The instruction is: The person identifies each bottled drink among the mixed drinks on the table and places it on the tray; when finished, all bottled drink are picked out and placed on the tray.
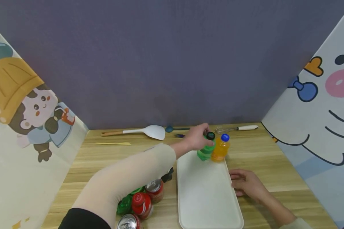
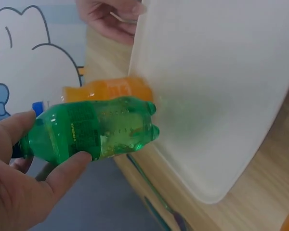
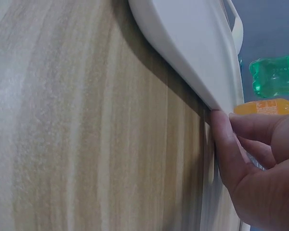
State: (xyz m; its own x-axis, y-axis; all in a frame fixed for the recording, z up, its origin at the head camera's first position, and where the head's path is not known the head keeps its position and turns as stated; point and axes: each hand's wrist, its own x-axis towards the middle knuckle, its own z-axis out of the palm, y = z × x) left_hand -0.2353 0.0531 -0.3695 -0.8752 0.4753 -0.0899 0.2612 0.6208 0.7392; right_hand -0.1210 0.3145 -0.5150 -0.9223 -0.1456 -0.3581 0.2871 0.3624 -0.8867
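A green plastic soda bottle with a dark cap is held upright in my left hand, fingers and thumb round its upper part. Its base is slightly above the far end of a white tray, as the right wrist view shows. Close beside it, an orange drink bottle with a blue cap stands on the tray's far right corner. At the tray's right edge, my right hand pinches the rim between thumb and fingers.
Left of the tray stand several drinks, among them a red-capped bottle and a cola can, partly behind my left arm. Along the back wall lie a white spatula, a blue spoon, a whisk and a yellow knife.
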